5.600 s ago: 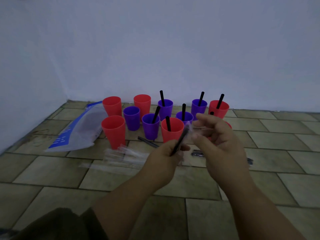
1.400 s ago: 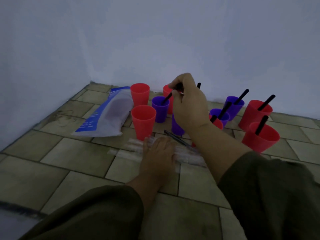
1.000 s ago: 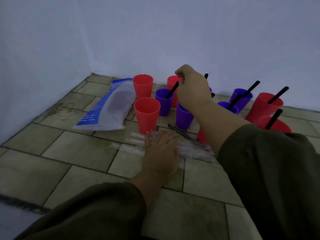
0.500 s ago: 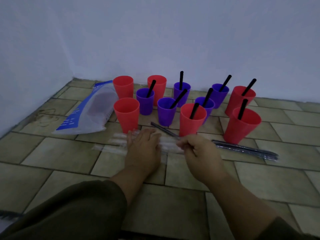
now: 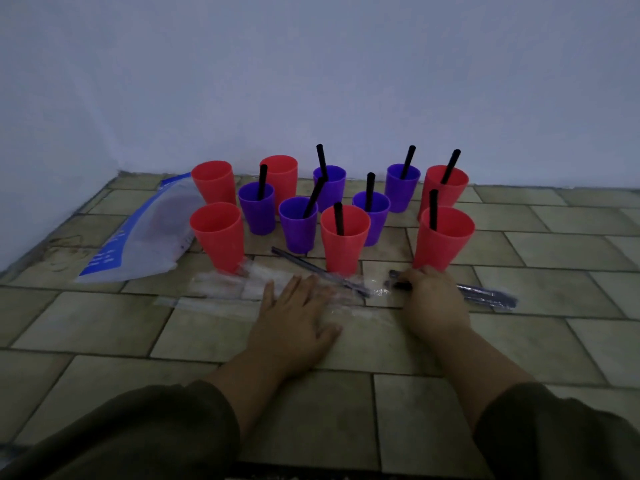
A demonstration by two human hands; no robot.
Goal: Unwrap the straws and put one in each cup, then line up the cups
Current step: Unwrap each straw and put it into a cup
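Left hand (image 5: 294,317) flat on empty wrappers (image 5: 225,289); right hand (image 5: 433,299) grips wrapped straws (image 5: 485,295) (three cups strawless).

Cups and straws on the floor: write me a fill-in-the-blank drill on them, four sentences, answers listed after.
1. The number of red cups without a straw is ____.
2. All five purple cups, like the nearest one, hold a ____.
3. The left hand lies flat on empty clear ____.
4. The right hand reaches the wrapped straws before the red cup on the ____ end.

Answers: three; straw; wrappers; right
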